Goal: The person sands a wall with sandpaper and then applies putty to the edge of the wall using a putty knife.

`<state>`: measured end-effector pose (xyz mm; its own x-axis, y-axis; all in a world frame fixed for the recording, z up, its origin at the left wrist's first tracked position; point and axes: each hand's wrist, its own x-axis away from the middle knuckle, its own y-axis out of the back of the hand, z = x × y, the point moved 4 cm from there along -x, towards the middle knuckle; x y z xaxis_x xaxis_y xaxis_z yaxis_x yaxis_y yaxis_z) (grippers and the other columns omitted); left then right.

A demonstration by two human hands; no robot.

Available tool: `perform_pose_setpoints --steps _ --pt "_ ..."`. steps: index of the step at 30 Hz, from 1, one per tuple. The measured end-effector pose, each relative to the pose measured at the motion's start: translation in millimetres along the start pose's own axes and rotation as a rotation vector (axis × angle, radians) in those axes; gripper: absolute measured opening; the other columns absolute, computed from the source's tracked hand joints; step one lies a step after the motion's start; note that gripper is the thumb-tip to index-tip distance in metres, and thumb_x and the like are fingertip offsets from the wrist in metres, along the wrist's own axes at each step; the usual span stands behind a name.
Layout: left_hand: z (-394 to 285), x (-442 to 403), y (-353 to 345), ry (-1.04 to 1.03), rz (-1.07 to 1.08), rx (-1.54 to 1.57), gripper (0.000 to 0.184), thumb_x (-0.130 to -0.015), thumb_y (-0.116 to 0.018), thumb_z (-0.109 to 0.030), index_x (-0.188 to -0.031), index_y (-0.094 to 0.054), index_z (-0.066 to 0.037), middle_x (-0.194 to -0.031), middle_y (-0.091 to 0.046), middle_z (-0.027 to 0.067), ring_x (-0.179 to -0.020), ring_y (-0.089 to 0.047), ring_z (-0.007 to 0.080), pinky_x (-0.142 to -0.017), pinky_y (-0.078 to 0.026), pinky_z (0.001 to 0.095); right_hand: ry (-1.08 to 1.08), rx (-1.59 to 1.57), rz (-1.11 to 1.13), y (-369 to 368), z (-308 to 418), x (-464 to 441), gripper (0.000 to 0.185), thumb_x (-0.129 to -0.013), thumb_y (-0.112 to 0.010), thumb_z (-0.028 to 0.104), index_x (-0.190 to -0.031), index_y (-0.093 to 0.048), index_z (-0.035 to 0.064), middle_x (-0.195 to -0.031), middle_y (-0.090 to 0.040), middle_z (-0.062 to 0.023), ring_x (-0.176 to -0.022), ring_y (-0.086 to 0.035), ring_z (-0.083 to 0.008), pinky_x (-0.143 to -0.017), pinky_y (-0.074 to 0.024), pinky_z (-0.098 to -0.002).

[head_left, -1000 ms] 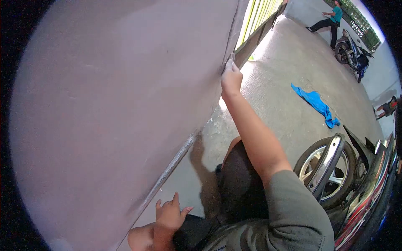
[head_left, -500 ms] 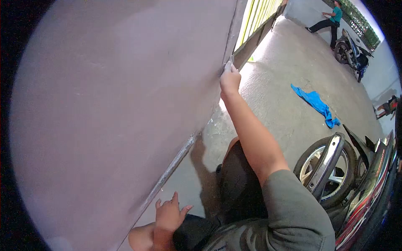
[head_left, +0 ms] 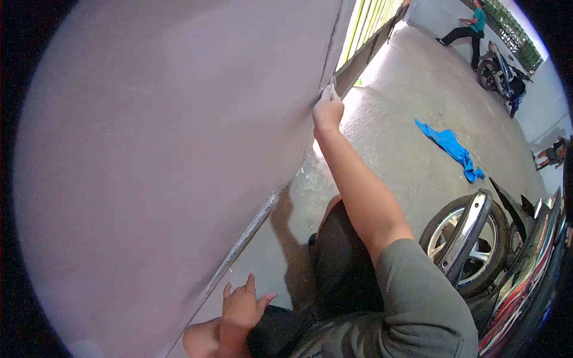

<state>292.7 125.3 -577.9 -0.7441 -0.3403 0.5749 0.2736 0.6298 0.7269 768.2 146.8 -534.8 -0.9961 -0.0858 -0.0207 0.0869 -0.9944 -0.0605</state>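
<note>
My right hand (head_left: 328, 114) is stretched forward at the far edge of the smooth, pinkish-grey wall (head_left: 161, 155). Its fingers are closed around a small, pale object, mostly hidden in the grip, whose kind I cannot make out. The fingertips are at or very near the wall's edge. Lower down, my left hand (head_left: 243, 304) hovers over my lap near the foot of the wall, holding nothing, with its fingers apart.
A motorcycle (head_left: 525, 268) stands close on my right, its wheel beside my arm. A blue cloth (head_left: 450, 146) lies on the concrete floor (head_left: 394, 137). Farther off are a second motorcycle (head_left: 504, 77), a person (head_left: 471, 30) by the wall, another person (head_left: 550, 156) at right, and a yellow-green railing (head_left: 367, 27).
My right hand has shifted only very slightly at the wall's edge, still closed. My left hand stays nearly in place. The person at the far right has changed posture.
</note>
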Motion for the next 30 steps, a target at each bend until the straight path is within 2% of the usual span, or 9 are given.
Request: perform_pose_setpoints --steps 6,12,17,21,23,24,26,28,30 --pt "0.8 -3.8 1.9 0.026 0.039 -0.014 0.086 -0.094 -0.050 -0.061 -0.146 -0.037 0.007 -0.108 -0.069 0.0220 -0.109 -0.064 0.0353 -0.114 -0.026 0.0537 0.160 -0.061 -0.018 4.3 7.3 11.7 0.044 -0.107 -0.042 0.025 -0.132 -0.056 -0.0077 -0.128 -0.064 -0.0231 -0.121 -0.060 -0.0278 -0.102 -0.0433 -0.0337" --pt "3.8 -3.2 1.0 0.020 0.020 0.002 0.087 -0.094 -0.051 -0.061 -0.147 -0.037 0.007 -0.110 -0.068 0.0230 -0.108 -0.065 0.0359 -0.113 -0.027 0.0541 0.273 -0.231 -0.182 49.3 29.6 -4.3 0.037 -0.107 -0.043 0.025 -0.107 -0.067 -0.0029 -0.105 -0.070 -0.0139 -0.084 -0.068 -0.0214 -0.075 -0.0548 -0.0350" --pt "2.9 -2.3 0.3 0.023 0.023 -0.013 0.086 -0.094 -0.051 -0.060 -0.146 -0.037 0.007 -0.111 -0.068 0.0221 -0.109 -0.064 0.0358 -0.112 -0.027 0.0557 -0.230 -0.656 -0.142 51.0 7.0 -14.2 0.035 -0.107 -0.043 0.030 -0.121 -0.056 0.0011 -0.106 -0.067 -0.0116 -0.087 -0.070 -0.0254 -0.068 -0.0593 -0.0393" --pt "3.1 -4.9 1.8 0.007 0.022 0.003 0.085 -0.093 -0.053 -0.059 -0.145 -0.039 0.007 -0.111 -0.068 0.0216 -0.109 -0.064 0.0351 -0.111 -0.028 0.0567 -0.148 -0.605 -0.075 43.1 23.5 -7.5 0.037 -0.106 -0.044 0.036 -0.121 -0.056 0.0039 -0.107 -0.066 -0.0114 -0.088 -0.069 -0.0245 -0.066 -0.0596 -0.0365" --pt "2.9 -4.7 0.1 0.009 0.032 -0.004 0.085 -0.093 -0.053 -0.059 -0.145 -0.039 0.007 -0.111 -0.068 0.0217 -0.109 -0.064 0.0350 -0.111 -0.028 0.0567 -0.170 -0.556 -0.078 37.8 27.2 2.6 0.034 -0.105 -0.049 0.034 -0.124 -0.055 0.0063 -0.110 -0.065 -0.0087 -0.098 -0.066 -0.0242 -0.084 -0.0576 -0.0469" --pt "3.6 -4.2 -0.2 0.005 0.007 -0.005 0.085 -0.093 -0.054 -0.059 -0.145 -0.039 0.007 -0.111 -0.068 0.0220 -0.109 -0.064 0.0351 -0.111 -0.029 0.0566 -0.171 -0.554 -0.081 34.7 21.6 -0.6 0.034 -0.105 -0.049 0.034 -0.124 -0.055 0.0063 -0.110 -0.065 -0.0087 -0.098 -0.066 -0.0242 -0.084 -0.0576 -0.0469" --pt "3.9 -3.8 -0.4 0.002 -0.013 -0.008 0.085 -0.093 -0.054 -0.058 -0.145 -0.039 0.007 -0.112 -0.068 0.0223 -0.108 -0.064 0.0351 -0.111 -0.029 0.0564 0.027 -0.497 -0.079 29.1 21.1 -7.1 0.026 -0.102 -0.058 0.027 -0.112 -0.055 0.0027 -0.102 -0.064 -0.0089 -0.087 -0.066 -0.0201 -0.065 -0.0596 -0.0383" --pt "4.2 -4.2 -0.3 -0.005 -0.018 0.005 0.085 -0.093 -0.055 -0.058 -0.144 -0.039 0.008 -0.111 -0.068 0.0223 -0.107 -0.064 0.0356 -0.111 -0.029 0.0560 0.120 -0.469 -0.106 31.1 28.4 -6.6 0.023 -0.101 -0.061 0.022 -0.111 -0.054 0.0020 -0.099 -0.063 -0.0073 -0.086 -0.065 -0.0184 -0.071 -0.0578 -0.0359" --pt "5.7 -5.0 -2.1 -0.005 -0.020 -0.011 0.085 -0.093 -0.055 -0.058 -0.144 -0.040 0.008 -0.111 -0.068 0.0225 -0.107 -0.064 0.0357 -0.111 -0.029 0.0558 0.502 -0.208 -0.247 36.7 48.0 -2.7 0.020 -0.101 -0.061 0.022 -0.105 -0.055 0.0024 -0.094 -0.063 -0.0057 -0.084 -0.065 -0.0171 -0.076 -0.0546 -0.0321"
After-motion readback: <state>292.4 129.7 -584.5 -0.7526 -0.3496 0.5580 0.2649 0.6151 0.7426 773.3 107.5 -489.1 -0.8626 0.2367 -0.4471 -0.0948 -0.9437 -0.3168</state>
